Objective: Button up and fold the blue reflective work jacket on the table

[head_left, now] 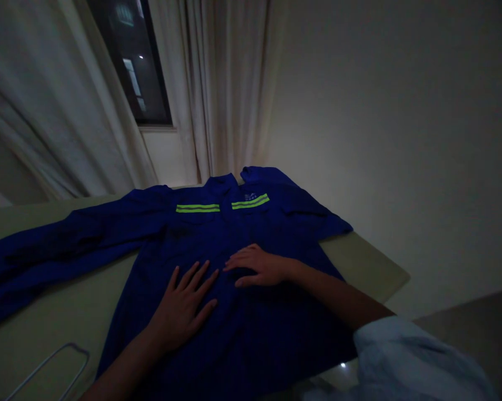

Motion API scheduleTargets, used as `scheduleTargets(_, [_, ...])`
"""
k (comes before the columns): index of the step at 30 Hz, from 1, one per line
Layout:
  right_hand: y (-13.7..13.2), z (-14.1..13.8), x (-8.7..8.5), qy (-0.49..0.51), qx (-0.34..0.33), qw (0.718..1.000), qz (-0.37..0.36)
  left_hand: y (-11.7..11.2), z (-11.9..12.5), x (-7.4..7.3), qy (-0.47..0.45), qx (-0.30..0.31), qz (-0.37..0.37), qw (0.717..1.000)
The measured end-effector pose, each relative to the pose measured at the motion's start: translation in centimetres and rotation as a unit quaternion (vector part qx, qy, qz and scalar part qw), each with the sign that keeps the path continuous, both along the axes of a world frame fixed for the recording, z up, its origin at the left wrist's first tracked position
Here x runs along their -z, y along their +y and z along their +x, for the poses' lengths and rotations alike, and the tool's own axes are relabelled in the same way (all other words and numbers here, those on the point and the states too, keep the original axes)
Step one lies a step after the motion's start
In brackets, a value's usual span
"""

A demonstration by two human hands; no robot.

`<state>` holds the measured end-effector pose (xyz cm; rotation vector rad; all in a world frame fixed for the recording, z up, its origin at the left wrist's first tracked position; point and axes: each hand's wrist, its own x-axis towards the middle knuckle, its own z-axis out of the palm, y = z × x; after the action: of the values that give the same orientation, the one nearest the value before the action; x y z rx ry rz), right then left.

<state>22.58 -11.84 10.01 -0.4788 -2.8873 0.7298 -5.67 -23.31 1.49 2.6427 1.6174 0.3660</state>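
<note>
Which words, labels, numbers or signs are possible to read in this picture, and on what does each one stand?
Nothing here is clearly readable.
Small pale printed mark above the yellow-green reflective stripe on the blue work shirt: too small and blurred to read.
Lit shape seen through the dark window: too blurred to tell if it is text.

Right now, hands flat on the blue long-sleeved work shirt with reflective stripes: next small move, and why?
Probably smooth the creased blue sleeve next: it lies wrinkled across the pale table, while your left hand and right hand rest flat on the shirt's body.
</note>
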Motion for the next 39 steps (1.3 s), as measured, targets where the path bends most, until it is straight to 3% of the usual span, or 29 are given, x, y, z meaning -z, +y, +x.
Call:
scheduleTargets(2, [2.0,-0.8,0.6,-0.027,0.012,0.999,0.041,0.0,0.0,0.2,0.008,0.000,0.004,1.000])
scheduleTargets(6, [8.1,-4.5,1.7,-0.085,0.211,0.965,0.130,0.0,-0.1,0.4,0.022,-0.004,0.015,1.000])
scheduleTargets(9, [12.5,-8.1,2.0,-0.094,0.305,0.935,0.153,-0.1,-0.1,0.4,0.036,-0.009,0.034,0.999])
scheduleTargets(13, [17.1,-12.0,2.4,-0.075,0.371,0.916,0.135,-0.1,-0.1,0.1,0.056,-0.004,0.069,0.996])
scheduleTargets(16, [19.9,-13.5,2.8,-0.076,0.432,0.893,0.105,-0.1,0.0,-0.3,0.071,-0.003,0.088,0.994])
scheduleTargets(23, [23.4,-13.9,4.8,-0.047,0.510,0.855,0.084,0.3,-0.5,0.9,0.103,0.008,0.149,0.983])
scheduleTargets(26, [23.8,-13.8,6.0,-0.025,0.500,0.860,0.096,1.2,-0.2,-0.4,0.073,0.027,0.128,0.989])
scheduleTargets(28, [24.0,-13.7,6.6,-0.018,0.492,0.865,0.098,3.2,0.6,-2.7,0.051,0.014,0.043,0.998])
scheduleTargets(30, [24.2,-13.7,7.0,-0.015,0.487,0.868,0.098,6.9,1.7,-5.0,0.041,-0.044,-0.041,0.997])
scheduleTargets(32, [24.3,-13.8,7.1,-0.013,0.485,0.869,0.097,11.9,2.5,-6.3,0.049,-0.095,-0.023,0.994])
scheduleTargets(34, [24.5,-13.8,7.1,-0.011,0.485,0.869,0.094,16.9,2.6,-6.0,0.044,-0.158,0.026,0.986])
scheduleTargets(36, [24.6,-13.7,7.1,-0.005,0.486,0.870,0.088,20.7,2.0,-4.5,0.041,-0.228,0.041,0.972])
scheduleTargets(39, [25.1,-13.4,7.0,0.006,0.490,0.869,0.069,23.5,0.5,-1.7,0.044,-0.301,-0.010,0.953])
